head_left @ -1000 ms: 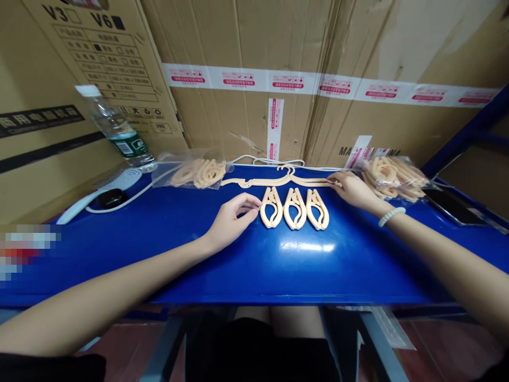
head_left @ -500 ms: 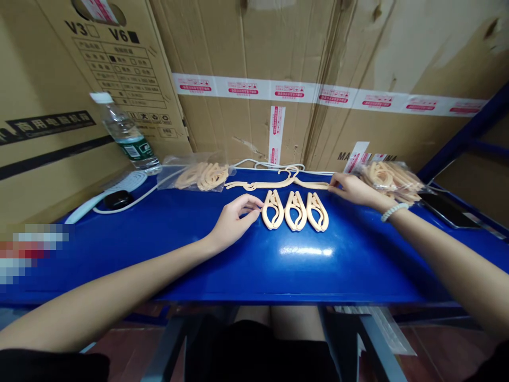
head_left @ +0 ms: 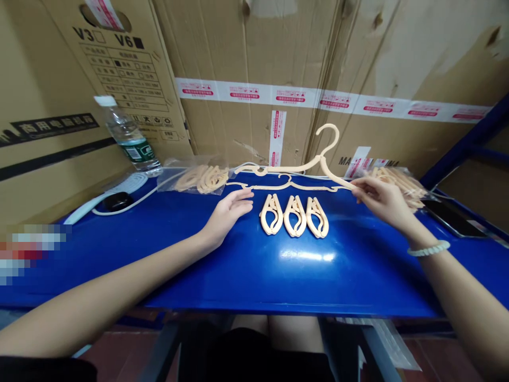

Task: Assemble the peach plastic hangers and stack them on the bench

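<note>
My right hand [head_left: 379,199] pinches one end of an unfolded beige clothes hanger [head_left: 294,168], which is raised off the table with its hook up. Behind and below it, a second unfolded hanger [head_left: 274,187] lies on the blue table [head_left: 238,276]. Three folded hangers stand in a row at the middle: a left one [head_left: 272,214], a middle one [head_left: 295,216] and a right one [head_left: 317,217]. My left hand [head_left: 228,215] is open just left of the row, fingers stretched out, touching none of the folded hangers.
Plastic bags of folded hangers lie at the back left [head_left: 202,178] and back right [head_left: 397,183]. A water bottle [head_left: 129,138] stands far left by a black mouse [head_left: 118,200] and a white cable. A phone [head_left: 453,217] lies far right. Cardboard boxes [head_left: 238,48] wall the back.
My right hand has lifted one unfolded hanger off the other and moved right with it. My left hand has drawn away leftward from the left folded hanger.
</note>
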Action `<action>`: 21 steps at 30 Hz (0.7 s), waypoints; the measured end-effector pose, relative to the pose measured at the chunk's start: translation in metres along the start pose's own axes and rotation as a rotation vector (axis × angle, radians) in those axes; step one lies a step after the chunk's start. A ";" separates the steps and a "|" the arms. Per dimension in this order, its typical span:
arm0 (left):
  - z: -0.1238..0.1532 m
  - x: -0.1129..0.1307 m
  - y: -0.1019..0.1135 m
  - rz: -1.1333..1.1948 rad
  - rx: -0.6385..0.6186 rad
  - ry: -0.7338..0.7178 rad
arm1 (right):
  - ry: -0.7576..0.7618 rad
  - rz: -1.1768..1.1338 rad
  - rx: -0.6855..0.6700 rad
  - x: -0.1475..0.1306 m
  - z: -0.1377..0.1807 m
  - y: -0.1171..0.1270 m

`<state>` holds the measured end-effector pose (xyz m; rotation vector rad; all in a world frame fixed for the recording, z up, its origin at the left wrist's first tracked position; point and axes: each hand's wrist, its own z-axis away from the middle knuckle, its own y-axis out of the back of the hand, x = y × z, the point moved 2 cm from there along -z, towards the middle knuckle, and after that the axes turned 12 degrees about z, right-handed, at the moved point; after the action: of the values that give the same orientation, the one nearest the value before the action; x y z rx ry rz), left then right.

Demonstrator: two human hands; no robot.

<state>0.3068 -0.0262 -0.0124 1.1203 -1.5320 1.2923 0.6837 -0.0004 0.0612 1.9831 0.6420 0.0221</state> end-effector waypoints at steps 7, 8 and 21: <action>0.007 0.000 -0.008 0.178 -0.002 0.085 | 0.030 0.005 -0.043 -0.015 0.021 -0.018; 0.007 -0.001 -0.008 0.156 -0.016 0.070 | 0.037 0.009 -0.053 -0.018 0.022 -0.020; 0.016 0.002 -0.013 -0.356 -0.277 -0.194 | 0.149 -0.018 -0.117 -0.040 0.030 -0.035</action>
<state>0.3182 -0.0436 -0.0094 1.2909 -1.5090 0.7267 0.6430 -0.0308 0.0279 1.8750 0.7374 0.1935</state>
